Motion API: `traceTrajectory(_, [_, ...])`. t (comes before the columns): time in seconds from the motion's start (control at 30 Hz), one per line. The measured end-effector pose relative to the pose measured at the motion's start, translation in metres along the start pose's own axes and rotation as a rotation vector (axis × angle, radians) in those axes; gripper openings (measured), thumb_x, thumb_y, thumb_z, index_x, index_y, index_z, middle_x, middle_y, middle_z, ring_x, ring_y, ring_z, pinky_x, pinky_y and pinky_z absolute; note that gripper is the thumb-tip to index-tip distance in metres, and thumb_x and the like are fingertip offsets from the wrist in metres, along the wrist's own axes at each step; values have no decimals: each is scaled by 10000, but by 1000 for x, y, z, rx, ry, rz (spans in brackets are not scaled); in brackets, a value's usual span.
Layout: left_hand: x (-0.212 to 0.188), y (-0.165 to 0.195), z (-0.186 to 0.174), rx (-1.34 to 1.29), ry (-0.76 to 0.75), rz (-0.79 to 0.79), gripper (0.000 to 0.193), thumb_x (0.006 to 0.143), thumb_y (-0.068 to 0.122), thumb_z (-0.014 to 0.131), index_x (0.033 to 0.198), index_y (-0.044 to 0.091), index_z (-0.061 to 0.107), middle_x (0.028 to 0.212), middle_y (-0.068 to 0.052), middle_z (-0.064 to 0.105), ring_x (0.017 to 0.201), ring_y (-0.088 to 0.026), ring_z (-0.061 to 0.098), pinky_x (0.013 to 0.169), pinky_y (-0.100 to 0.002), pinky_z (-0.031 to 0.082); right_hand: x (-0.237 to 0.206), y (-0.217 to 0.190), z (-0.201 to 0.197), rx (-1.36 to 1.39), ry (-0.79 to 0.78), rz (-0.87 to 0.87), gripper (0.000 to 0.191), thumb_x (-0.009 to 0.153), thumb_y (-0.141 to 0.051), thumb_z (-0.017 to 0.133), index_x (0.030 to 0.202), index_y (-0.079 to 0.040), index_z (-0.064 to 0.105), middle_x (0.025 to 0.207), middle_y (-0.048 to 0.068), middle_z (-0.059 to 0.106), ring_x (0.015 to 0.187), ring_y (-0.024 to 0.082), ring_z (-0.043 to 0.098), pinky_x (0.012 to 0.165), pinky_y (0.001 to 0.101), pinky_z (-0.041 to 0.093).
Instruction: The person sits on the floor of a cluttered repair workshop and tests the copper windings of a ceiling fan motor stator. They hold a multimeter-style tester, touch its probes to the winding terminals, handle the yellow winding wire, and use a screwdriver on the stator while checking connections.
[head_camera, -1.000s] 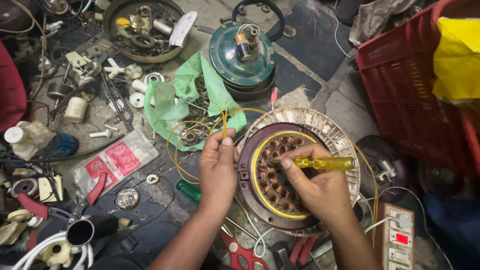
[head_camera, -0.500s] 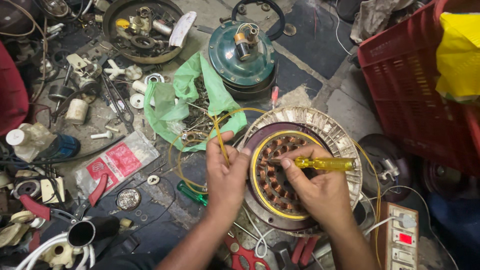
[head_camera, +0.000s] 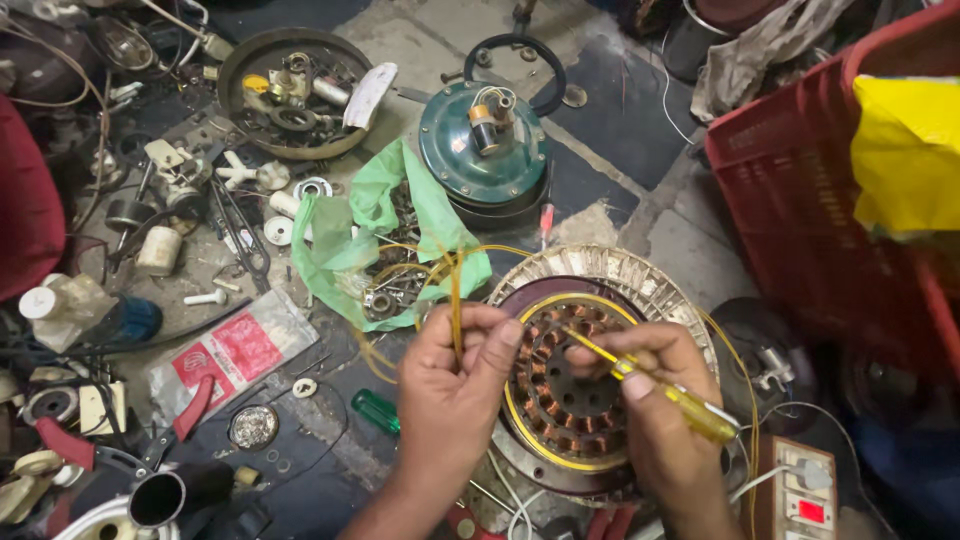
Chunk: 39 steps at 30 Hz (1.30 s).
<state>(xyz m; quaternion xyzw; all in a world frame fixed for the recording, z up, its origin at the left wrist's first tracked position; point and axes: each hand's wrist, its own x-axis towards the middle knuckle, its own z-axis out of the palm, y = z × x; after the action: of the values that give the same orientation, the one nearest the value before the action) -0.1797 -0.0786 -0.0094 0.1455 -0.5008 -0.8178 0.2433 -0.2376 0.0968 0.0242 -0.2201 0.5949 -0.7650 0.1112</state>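
On the workshop floor, centre-right of the head view, lies a fan motor stator with copper windings, seated in a round ribbed housing. Left hand: fingers closed in a pinch on a loop of thin yellow sleeved wire, which runs up from the fingertips and curls over a green plastic bag of small metal parts. Right hand: closed around a yellow-handled screwdriver, blade angled toward the upper left part of the windings; whether the tip touches them cannot be told.

Handling judgement: the stator looks heavy and rigid, best gripped by the outer housing rim; the copper coils appear fine and easily nicked, so not a holding point. The wire looks light, springy and likely to slip, best pinched close to the stator.

Nearby: a teal motor cover beyond the bag, a red plastic crate at right, red-handled pliers at left, a power strip lower right
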Motion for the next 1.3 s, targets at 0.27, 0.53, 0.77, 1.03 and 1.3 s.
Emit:
traceTrajectory(0.27, [8,14,-5,-264,-36,-301,181,938,162,720,1001,-6,700,860,-25,730,725,-74,635,663,-231,518,-15,8,30,-110,151,-3,257,957,-18,638,1196,74,640,1113,202,720,965,264,756,911,401,611])
traceTrajectory(0.53, [10,12,-11,-270,6,-344,163,958,181,727,977,22,696,749,9,659,565,-39,500,489,-201,372,-5,-12,29,-673,27,-305,298,871,74,735,1155,21,663,1077,173,727,952,231,719,838,302,579])
traceTrajectory(0.77, [0,16,-12,-319,-155,-324,113,981,129,682,995,19,707,836,9,684,686,-34,556,602,-190,424,-19,12,39,-921,-47,-639,268,908,32,731,1140,2,600,997,146,715,862,198,732,732,304,597])
traceTrajectory(1.03, [4,20,-14,-79,-321,-104,129,1034,137,655,1036,18,704,924,-4,708,850,-61,624,768,-238,515,-30,2,43,933,-82,635,308,1114,-224,545,1351,-30,515,831,92,589,533,102,457,457,240,351])
traceTrajectory(1.3, [13,-2,-19,-141,219,-286,239,960,122,727,1182,49,676,791,16,562,580,-94,392,499,-272,303,0,-28,10,333,12,334,382,969,-123,588,1328,-37,490,995,134,660,747,186,629,634,327,511])
